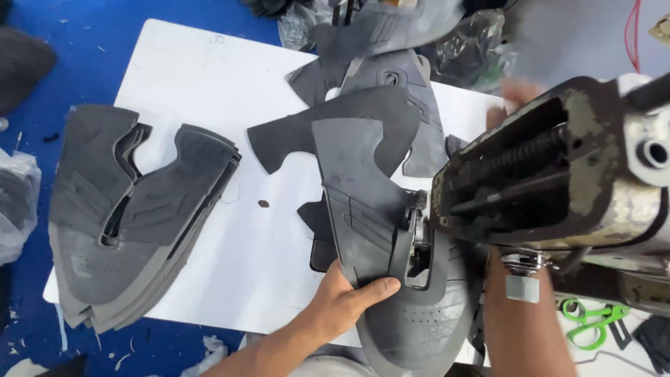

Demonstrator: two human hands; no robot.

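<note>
The left hand (345, 297) comes up from the lower edge, forearm angled toward the right, thumb laid flat across the top of a grey shoe upper (370, 209) and fingers tucked beneath it, so the piece is pinched at its near edge. That upper lies lengthwise away from the person, its wide perforated toe end nearest the body and its narrow end pointing up the board, and it runs under the presser foot (417, 241) of the sewing machine (558, 167). The right forearm (520, 328) rises behind the machine head; the right hand (513, 98) shows only as a blurred patch beyond the machine, and whether it is holding anything cannot be told. The work lies on a white board (209, 84) set over a blue table (91, 42). A neat stack of uppers (118, 216) sits on the board's left part, well apart from the hand. More loose cut pieces (377, 91) lie overlapping at the far end of the board, near crumpled clear plastic bags (474, 42). Green-handled scissors (593, 321) lie at the lower right, under the machine. Small scraps dot the blue surface near the board's near edge.
</note>
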